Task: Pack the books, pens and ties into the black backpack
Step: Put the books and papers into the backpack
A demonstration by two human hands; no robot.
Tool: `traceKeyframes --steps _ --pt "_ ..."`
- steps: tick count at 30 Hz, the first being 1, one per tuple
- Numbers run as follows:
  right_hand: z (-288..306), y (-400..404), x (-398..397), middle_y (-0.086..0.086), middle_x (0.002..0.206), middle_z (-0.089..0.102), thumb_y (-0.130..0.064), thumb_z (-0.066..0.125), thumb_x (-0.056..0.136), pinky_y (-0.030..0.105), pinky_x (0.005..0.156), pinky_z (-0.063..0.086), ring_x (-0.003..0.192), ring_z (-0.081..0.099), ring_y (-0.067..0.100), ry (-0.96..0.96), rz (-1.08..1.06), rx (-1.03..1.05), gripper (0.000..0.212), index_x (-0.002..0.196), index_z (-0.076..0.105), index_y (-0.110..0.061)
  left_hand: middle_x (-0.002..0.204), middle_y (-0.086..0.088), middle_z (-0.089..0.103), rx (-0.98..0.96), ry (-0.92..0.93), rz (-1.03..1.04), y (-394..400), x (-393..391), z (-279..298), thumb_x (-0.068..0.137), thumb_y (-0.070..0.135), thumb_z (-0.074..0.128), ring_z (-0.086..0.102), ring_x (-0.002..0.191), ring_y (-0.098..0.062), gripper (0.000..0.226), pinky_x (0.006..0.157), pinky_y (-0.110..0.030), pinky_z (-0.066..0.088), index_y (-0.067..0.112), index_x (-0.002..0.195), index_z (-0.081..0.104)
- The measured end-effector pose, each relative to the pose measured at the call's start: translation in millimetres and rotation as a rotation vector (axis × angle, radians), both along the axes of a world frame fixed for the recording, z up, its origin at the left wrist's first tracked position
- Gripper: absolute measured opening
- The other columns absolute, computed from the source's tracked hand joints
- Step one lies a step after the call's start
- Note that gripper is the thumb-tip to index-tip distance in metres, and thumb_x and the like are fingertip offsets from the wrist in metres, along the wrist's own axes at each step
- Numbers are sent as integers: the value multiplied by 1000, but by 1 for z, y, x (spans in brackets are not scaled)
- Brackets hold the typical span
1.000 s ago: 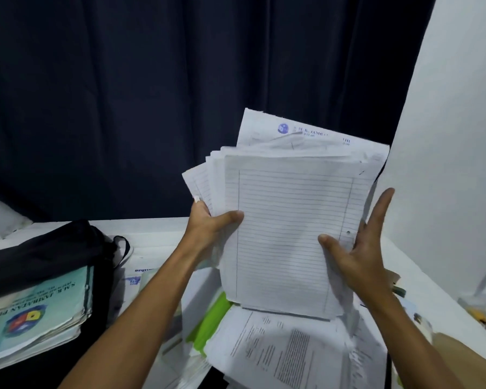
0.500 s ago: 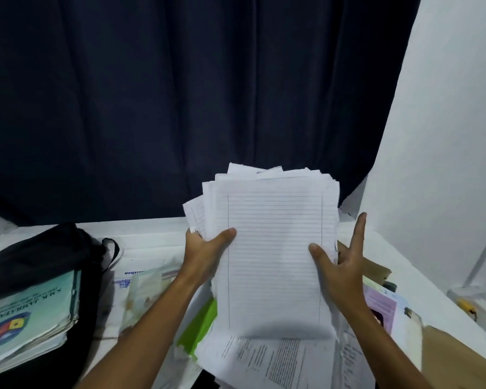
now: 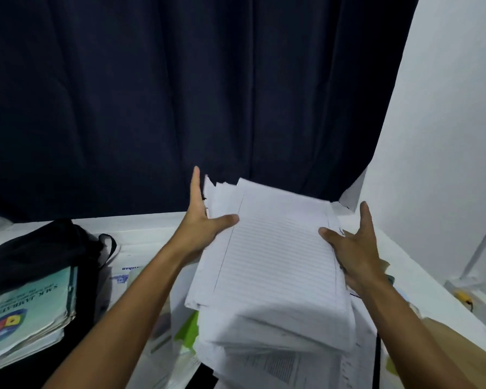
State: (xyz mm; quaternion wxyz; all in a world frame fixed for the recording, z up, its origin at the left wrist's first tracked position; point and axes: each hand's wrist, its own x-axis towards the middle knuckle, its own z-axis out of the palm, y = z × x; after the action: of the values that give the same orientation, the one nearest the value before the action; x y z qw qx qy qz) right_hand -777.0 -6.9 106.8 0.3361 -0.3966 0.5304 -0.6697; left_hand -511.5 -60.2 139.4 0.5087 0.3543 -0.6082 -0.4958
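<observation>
Fingers of the left hand and right hand clamp the lined paper stack edgewise over the desk; best square it, then slide it flat into the black backpack at left.

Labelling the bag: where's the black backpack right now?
Head view, far left: the black backpack lies on the white table, open with a teal book in its mouth, left of the left hand.

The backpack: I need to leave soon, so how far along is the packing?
Done: a teal book sits in the open black backpack. In hand: both hands, left and right, hold a stack of lined paper by its edges. Left: the papers underneath; no pens or ties are visible.
</observation>
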Motion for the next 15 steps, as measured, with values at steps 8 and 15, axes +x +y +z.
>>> traceKeyframes --steps 8,15 --pt "-83 13 -5 10 122 62 6 62 85 12 53 42 62 59 0 56 193 310 20 93 67 -11 122 -18 66 557 76 -16 17 0 -114 85 -9 62 71 90 -28 34 75 -34 60 10 113 68" --pt "-89 22 -13 -5 128 58 9 61 85 23 90 46 113 54 8 145 494 354 39 113 68 -17 116 1 71 557 12 -176 26 9 -124 84 -12 63 69 103 -26 55 79 -35 59 22 127 62"
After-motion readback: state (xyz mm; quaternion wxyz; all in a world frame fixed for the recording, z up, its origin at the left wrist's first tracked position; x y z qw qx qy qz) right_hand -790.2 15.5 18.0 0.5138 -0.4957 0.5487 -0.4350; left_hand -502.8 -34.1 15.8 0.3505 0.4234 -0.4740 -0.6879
